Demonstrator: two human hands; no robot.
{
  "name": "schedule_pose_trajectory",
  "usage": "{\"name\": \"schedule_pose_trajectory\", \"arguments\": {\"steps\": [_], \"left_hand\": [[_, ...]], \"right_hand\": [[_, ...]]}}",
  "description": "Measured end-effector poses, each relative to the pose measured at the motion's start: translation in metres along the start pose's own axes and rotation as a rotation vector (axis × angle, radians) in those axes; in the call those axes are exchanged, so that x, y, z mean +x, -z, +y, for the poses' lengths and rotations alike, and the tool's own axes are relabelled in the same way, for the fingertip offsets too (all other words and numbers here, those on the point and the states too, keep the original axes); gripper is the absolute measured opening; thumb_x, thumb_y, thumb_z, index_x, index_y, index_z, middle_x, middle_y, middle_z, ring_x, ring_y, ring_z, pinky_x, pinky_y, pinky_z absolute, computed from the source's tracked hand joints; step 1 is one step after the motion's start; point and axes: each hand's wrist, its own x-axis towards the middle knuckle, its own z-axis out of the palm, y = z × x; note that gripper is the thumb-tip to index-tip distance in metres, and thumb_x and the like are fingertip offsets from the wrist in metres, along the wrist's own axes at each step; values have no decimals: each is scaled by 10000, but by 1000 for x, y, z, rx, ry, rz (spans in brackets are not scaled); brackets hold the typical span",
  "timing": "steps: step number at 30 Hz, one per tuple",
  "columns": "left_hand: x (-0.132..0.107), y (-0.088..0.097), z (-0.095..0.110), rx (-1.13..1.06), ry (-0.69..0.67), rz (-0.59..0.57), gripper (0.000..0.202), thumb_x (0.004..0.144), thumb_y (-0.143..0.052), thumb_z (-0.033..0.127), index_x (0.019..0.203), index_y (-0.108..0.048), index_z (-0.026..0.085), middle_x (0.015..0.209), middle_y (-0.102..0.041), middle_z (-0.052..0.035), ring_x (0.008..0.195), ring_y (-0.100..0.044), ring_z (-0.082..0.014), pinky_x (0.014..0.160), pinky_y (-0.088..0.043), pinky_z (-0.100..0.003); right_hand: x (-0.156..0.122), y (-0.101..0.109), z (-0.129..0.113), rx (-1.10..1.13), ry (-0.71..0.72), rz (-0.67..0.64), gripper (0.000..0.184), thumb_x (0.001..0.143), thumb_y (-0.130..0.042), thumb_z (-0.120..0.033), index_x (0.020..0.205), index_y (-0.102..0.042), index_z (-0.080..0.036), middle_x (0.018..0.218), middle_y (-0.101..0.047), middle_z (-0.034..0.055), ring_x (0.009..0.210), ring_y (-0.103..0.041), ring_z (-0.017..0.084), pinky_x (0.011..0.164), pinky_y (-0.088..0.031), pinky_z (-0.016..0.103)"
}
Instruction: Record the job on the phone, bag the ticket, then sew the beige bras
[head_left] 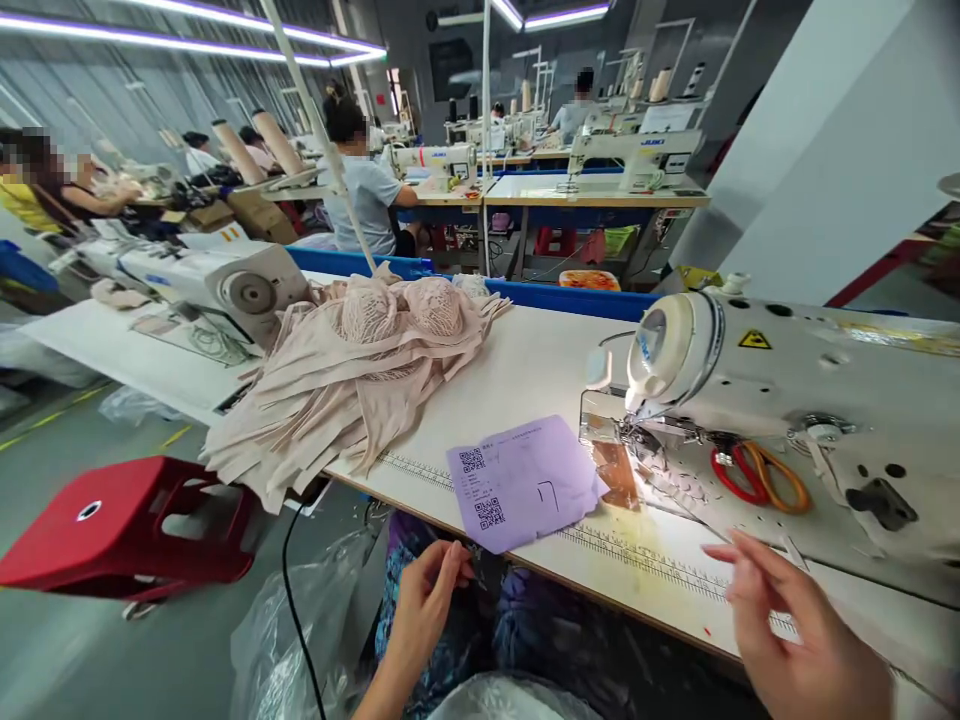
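My left hand is just below the table's front edge, its thumb and fingers drawn together; whether anything is between them is hidden. Just above it lies a creased purple paper slip with printed QR codes and a handwritten mark. My right hand hovers over the front right of the table, fingers apart and holding nothing visible. Beyond that hand are scissors with red and orange handles, resting on the bed of the white sewing machine. The lit needle area is left of the scissors.
A heap of beige lace bras hangs over the table's left edge. Printed rulers run along the front. A red stool, clear plastic bags and a black cable are lower left. Other people work at machines behind.
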Motion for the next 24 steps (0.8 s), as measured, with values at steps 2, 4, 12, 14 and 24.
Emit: {"name": "schedule_pose_trajectory", "arguments": {"steps": [2, 4, 12, 14, 24], "left_hand": [[1, -8, 0, -119, 99, -42, 644, 812, -531, 761, 791, -682, 136, 696, -661, -83, 647, -610, -199, 618, -511, -287], [4, -15, 2, -195, 164, -61, 676, 771, -557, 789, 785, -683, 125, 672, -658, -79, 613, -600, -188, 596, -500, -281], [17, -30, -1, -336, 217, -98, 606, 716, -659, 749, 668, -636, 146, 596, -639, -53, 527, -573, -164, 540, -465, -264], [16, -31, -3, -363, 195, -101, 593, 703, -679, 742, 653, -622, 154, 597, -639, -51, 534, -566, -162, 557, -468, -267], [-2, -27, -6, -336, 118, -91, 553, 750, -671, 697, 673, -654, 150, 657, -631, -49, 656, -569, -180, 650, -459, -272]], "right_hand": [[13, -22, -18, -84, 137, -20, 409, 932, -429, -523, 1182, -611, -255, 1003, -699, 80, 605, -570, 195, 559, -442, 325], [23, -40, -29, -134, 229, -71, 475, 938, -388, -578, 1166, -616, -228, 1039, -690, 92, 567, -565, 171, 511, -438, 303], [29, -80, -35, -283, 385, -195, 507, 969, -323, -603, 1168, -574, -210, 1121, -656, 96, 645, -633, 182, 478, -435, 276], [26, -84, -35, -310, 422, -182, 494, 980, -315, -583, 1177, -566, -206, 1106, -661, 89, 629, -629, 177, 471, -420, 276], [18, -89, -33, -269, 481, -96, 399, 994, -393, -462, 1214, -588, -192, 1090, -671, 79, 654, -629, 162, 475, -394, 245]]}}
